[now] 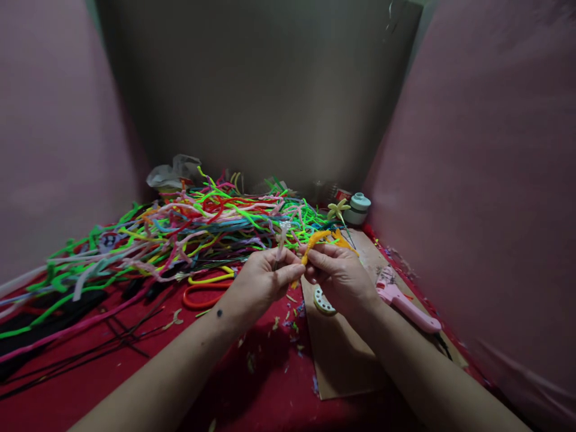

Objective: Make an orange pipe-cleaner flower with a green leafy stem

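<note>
Both hands together mid-table: left hand (pixel 265 277) pinching a pale pipe cleaner (pixel 282 239), right hand (pixel 339 275) an orange pipe cleaner (pixel 320 239). Joining barely begun; big pile (pixel 189 225) untouched behind.

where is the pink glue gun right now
In the head view the pink glue gun lies on the brown cardboard sheet, on the right, just beyond the right hand and wrist.

orange pipe cleaner (pixel 320 239), red cloth (pixel 135 384), pink tool (pixel 407 305)
</note>
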The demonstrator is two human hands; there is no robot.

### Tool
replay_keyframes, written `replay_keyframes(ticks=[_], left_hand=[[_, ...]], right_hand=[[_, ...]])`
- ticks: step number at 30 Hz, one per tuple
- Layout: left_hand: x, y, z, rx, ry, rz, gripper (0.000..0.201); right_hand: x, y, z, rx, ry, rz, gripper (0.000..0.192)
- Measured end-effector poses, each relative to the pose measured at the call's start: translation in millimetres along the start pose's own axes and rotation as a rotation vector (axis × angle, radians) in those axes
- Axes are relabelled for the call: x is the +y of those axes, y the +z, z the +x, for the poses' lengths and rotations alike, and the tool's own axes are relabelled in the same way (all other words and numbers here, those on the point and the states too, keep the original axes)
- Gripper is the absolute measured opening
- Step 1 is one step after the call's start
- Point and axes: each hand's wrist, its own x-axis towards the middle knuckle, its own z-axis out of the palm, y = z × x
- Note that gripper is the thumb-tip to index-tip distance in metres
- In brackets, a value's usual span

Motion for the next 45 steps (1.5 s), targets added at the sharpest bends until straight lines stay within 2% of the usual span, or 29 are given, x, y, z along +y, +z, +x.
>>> replay_keyframes(ticks=[6, 14, 27, 45], left_hand=[[-6.5, -2.2, 4.0, 0.032, 0.048, -0.168, 0.033], [-7.1, 0.4, 5.9, 0.137, 0.125, -0.134, 0.018], [-7.7, 3.2, 0.7, 0.172, 0.164, 0.063, 0.018], [-3.6, 10.8, -2.1, 0.182, 0.201, 0.08, 0.015]], right_hand=[[1.3, -6.0, 0.1, 0.028, -0.185, -0.134, 0.01], [4.4, -6.3, -3.6, 0.043, -0.257, -0.151, 0.008], [4.7, -2.0, -10.6, 0.111, -0.26, -0.21, 0.009], [10.5, 1.2, -10.2, 0.161, -0.297, -0.166, 0.004]])
